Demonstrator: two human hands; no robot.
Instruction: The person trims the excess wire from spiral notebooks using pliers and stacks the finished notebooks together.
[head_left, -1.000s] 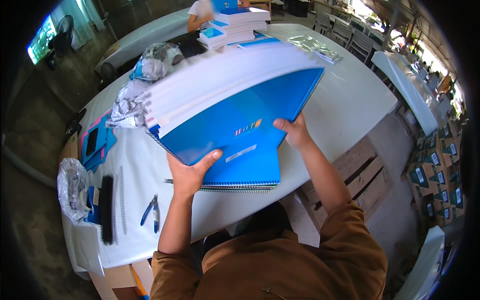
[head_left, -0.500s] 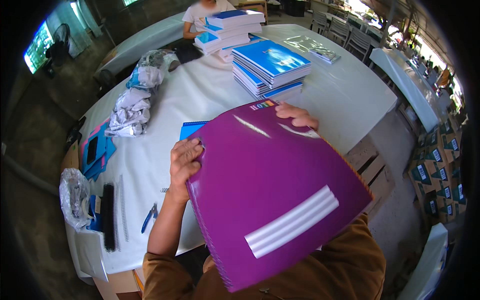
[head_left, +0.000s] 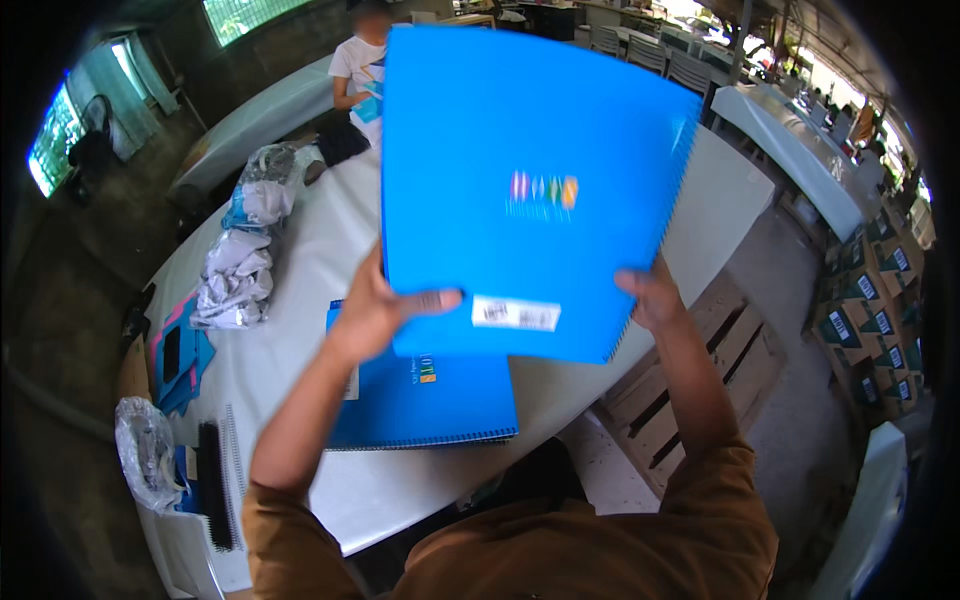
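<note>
Blue spiral notebook (head_left: 530,190): large, plastic cover, held upright and raised above the tabletop (head_left: 330,240), filling the upper middle of view; small multicoloured mark mid-cover, white label near lower edge, spiral binding along its right side. Left hand (head_left: 375,310): fingers closed on the notebook's lower left edge, thumb (head_left: 432,300) across the cover. Right hand (head_left: 652,295): fingers closed on the lower right corner, beside the spiral. Second blue notebook (head_left: 430,400): flat on the tabletop below the raised one, near the front edge. Crumpled plastic wrap (head_left: 235,280): heaped at the left of the tabletop. Black binding comb (head_left: 213,480): at the near left corner, beside a clear bag (head_left: 145,460). Wooden pallet (head_left: 690,370): on the floor right of the tabletop. Another person (head_left: 360,60): at the far end. Stacked cartons (head_left: 870,320): far right.
</note>
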